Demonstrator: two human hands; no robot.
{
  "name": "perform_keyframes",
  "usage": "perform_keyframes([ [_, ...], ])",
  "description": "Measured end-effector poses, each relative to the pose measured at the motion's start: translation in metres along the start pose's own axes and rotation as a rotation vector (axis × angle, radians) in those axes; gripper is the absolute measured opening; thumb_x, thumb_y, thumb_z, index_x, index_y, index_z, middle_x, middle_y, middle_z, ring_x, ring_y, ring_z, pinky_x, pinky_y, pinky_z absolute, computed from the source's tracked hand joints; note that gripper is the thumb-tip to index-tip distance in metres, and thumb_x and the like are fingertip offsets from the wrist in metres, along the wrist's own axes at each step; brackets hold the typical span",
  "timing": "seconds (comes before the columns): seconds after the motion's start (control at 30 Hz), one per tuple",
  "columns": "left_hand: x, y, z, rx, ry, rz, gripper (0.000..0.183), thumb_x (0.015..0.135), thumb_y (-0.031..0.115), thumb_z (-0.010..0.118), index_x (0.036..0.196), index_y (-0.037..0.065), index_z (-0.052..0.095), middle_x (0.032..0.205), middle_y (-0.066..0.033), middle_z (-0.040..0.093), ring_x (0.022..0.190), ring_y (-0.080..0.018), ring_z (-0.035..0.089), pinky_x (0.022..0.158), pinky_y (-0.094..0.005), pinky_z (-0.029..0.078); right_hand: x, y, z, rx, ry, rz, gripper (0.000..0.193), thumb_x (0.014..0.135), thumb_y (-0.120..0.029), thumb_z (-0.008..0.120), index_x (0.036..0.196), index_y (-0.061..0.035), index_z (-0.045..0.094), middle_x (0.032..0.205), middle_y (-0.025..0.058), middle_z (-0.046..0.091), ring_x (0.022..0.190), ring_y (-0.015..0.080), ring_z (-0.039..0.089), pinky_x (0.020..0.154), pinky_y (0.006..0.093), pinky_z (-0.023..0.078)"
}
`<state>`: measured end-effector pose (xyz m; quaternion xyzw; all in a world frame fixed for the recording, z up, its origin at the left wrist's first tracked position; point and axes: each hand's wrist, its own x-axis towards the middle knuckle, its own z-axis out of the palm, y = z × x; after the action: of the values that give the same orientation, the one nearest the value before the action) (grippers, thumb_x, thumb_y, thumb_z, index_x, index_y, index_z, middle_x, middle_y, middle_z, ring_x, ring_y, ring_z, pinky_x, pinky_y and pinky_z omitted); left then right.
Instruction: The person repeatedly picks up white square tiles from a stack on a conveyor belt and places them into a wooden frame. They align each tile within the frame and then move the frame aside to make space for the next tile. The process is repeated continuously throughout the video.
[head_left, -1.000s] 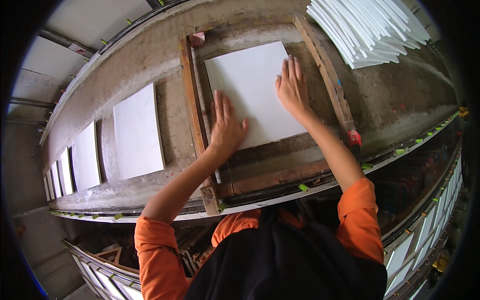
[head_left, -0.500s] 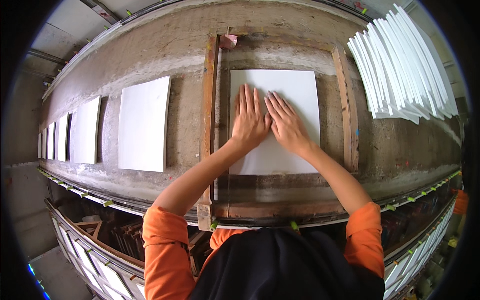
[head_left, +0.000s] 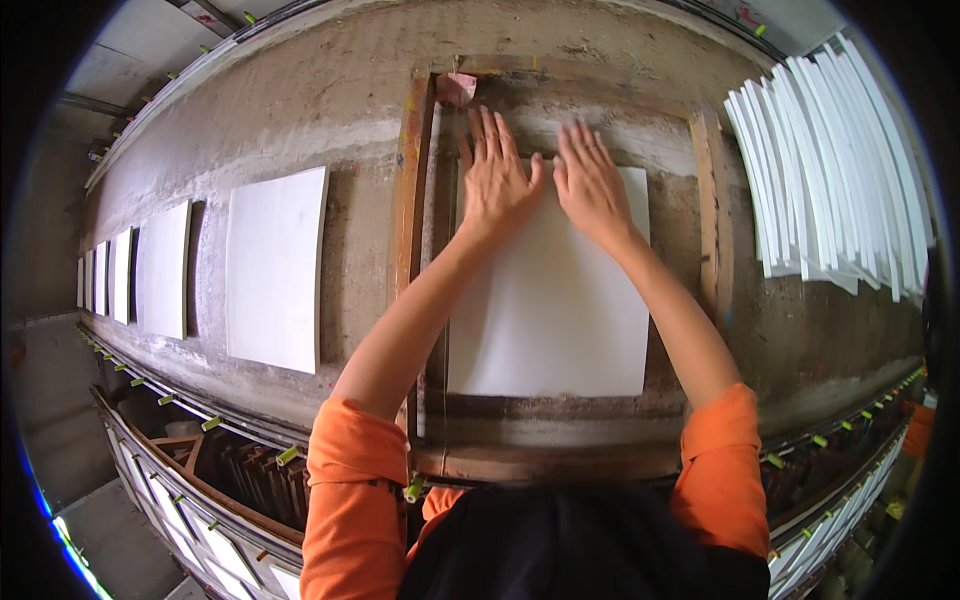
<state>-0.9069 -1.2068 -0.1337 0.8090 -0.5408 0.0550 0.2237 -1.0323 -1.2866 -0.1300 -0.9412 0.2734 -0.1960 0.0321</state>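
A white rectangular sheet or thin board (head_left: 555, 320) lies on the long worktable, inside a wooden frame (head_left: 411, 190). My left hand (head_left: 498, 180) is spread over the sheet's far left part, its fingers stretched past the far edge. Beside it my right hand (head_left: 592, 190) is also flat, its slightly blurred fingertips reaching over the far edge. Both hands are open and grip nothing. A small gap separates the two thumbs. I cannot tell how firmly the palms touch the sheet.
A fanned stack of white sheets or boards (head_left: 825, 170) stands at the right. Several white pieces (head_left: 275, 270) lie in a row leftward along the table. A pinkish scrap (head_left: 456, 90) sits at the frame's far left corner. Green-tipped pegs (head_left: 288, 456) line the near rail.
Both hands have slid away from me toward the sheet's far edge and have moved slightly apart. The whole view has shifted a little.
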Motion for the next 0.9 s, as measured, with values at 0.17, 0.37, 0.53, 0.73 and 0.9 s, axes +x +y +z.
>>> perform_keyframes([
  [0.17, -0.012, -0.009, -0.006, -0.085, -0.041, 0.017, 0.075, 0.083, 0.038, 0.039, 0.133, -0.015, 0.022, 0.141, -0.0293, 0.021, 0.136, -0.0366, 0.006, 0.111, -0.0471, 0.000, -0.014, 0.014, -0.004, -0.143, 0.076, 0.277, 0.053, 0.093, -0.025, 0.034, 0.132, 0.0115, 0.030, 0.138, 0.0261, 0.031, 0.132, 0.0349, 0.024, 0.110, 0.0402, 0.018],
  [0.37, -0.052, -0.022, -0.016, -0.348, 0.009, 0.048, 0.079, 0.079, 0.032, 0.045, 0.135, -0.014, 0.015, 0.143, -0.0300, 0.011, 0.136, -0.0387, 0.004, 0.110, -0.0487, 0.001, -0.057, 0.013, -0.023, -0.091, 0.087, 0.288, 0.054, 0.092, -0.022, 0.035, 0.133, 0.0109, 0.027, 0.140, 0.0258, 0.028, 0.133, 0.0354, 0.022, 0.110, 0.0404, 0.018],
  [0.53, -0.087, -0.025, -0.026, -0.186, 0.003, 0.128, 0.079, 0.079, 0.035, 0.045, 0.135, -0.014, 0.018, 0.143, -0.0297, 0.012, 0.137, -0.0380, 0.003, 0.110, -0.0513, 0.001, -0.104, -0.001, -0.038, -0.102, 0.062, 0.296, 0.054, 0.092, -0.021, 0.036, 0.134, 0.0098, 0.024, 0.141, 0.0256, 0.024, 0.134, 0.0347, 0.018, 0.110, 0.0417, 0.018],
  [0.73, -0.145, 0.015, -0.079, 0.108, -0.305, 0.289, 0.077, 0.084, 0.039, 0.038, 0.139, -0.008, 0.009, 0.147, -0.0241, 0.005, 0.138, -0.0330, -0.003, 0.108, -0.0542, -0.003, -0.160, -0.041, -0.069, -0.057, -0.003, 0.145, 0.057, 0.089, -0.020, 0.039, 0.135, 0.0085, 0.023, 0.142, 0.0240, 0.023, 0.135, 0.0338, 0.017, 0.111, 0.0431, 0.015],
  [0.9, -0.175, 0.043, -0.086, 0.139, -0.368, 0.445, 0.079, 0.085, 0.047, 0.033, 0.140, -0.005, 0.011, 0.147, -0.0221, 0.007, 0.138, -0.0336, -0.001, 0.104, -0.0631, -0.001, -0.177, -0.079, -0.081, -0.040, -0.131, 0.037, 0.059, 0.086, -0.019, 0.043, 0.135, 0.0068, 0.025, 0.143, 0.0211, 0.025, 0.135, 0.0302, 0.020, 0.112, 0.0417, 0.015],
])
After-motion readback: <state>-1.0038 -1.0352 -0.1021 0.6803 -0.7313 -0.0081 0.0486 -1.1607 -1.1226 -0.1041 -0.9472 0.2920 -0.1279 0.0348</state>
